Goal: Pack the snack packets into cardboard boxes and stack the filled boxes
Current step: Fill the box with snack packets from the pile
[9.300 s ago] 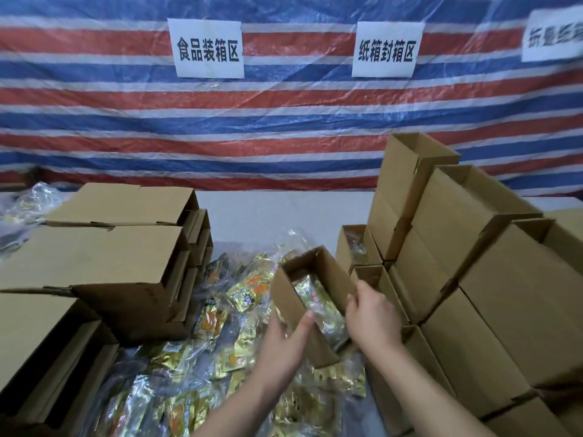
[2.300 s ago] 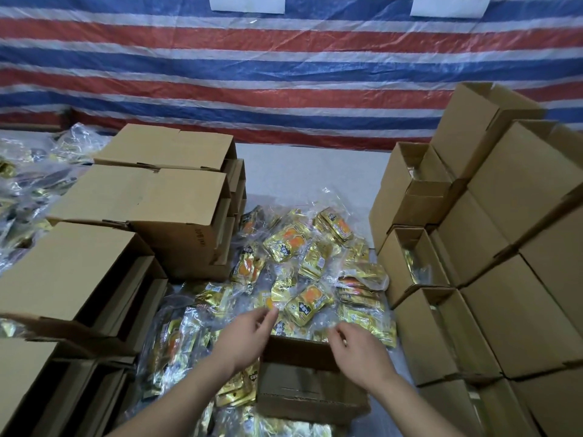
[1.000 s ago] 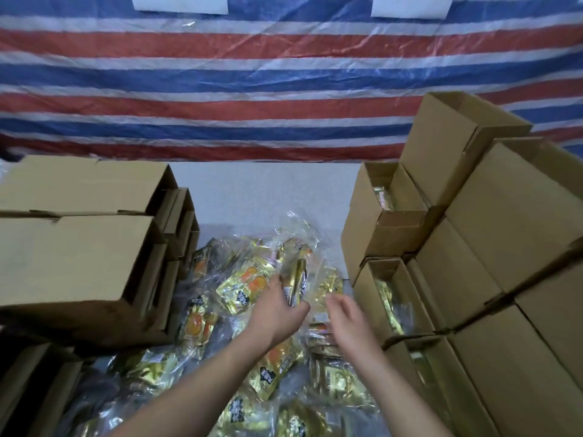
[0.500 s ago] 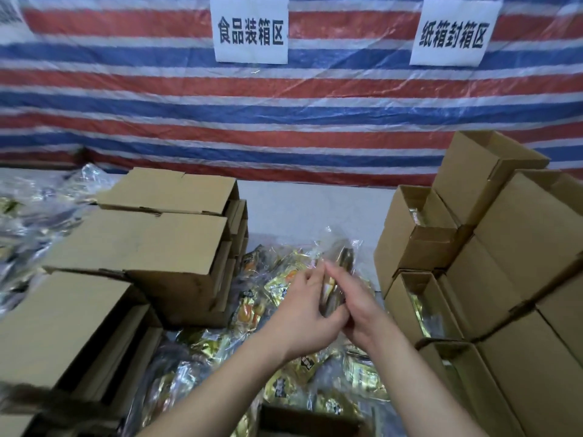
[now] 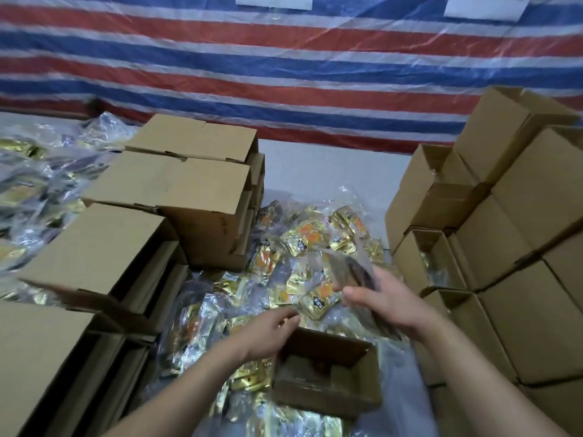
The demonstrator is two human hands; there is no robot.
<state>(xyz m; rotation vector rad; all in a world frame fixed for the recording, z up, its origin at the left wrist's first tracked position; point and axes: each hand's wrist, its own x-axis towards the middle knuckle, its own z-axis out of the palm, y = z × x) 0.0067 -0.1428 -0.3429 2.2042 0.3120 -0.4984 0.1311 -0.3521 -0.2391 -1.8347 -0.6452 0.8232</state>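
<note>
A small open cardboard box (image 5: 328, 395) stands on the snack pile in front of me, with its dark inside showing. My left hand (image 5: 268, 334) lies at the box's far left corner, fingers loosely bent and nothing visibly in them. My right hand (image 5: 394, 305) hovers above the box's far right side and grips a blurred snack packet (image 5: 353, 272) in clear wrap. Loose gold and orange snack packets (image 5: 303, 241) cover the table between the box stacks.
Stacks of closed cardboard boxes (image 5: 195, 187) rise on the left. Taller box stacks (image 5: 520, 247) stand on the right, some open (image 5: 426, 257) with packets inside. Clear bags of packets (image 5: 38, 184) lie far left. A striped tarp (image 5: 284, 74) hangs behind.
Both hands have dropped from mid-air over the pile toward the open box. My left hand let go of the packet and went to the box corner, while my right hand keeps the packet.
</note>
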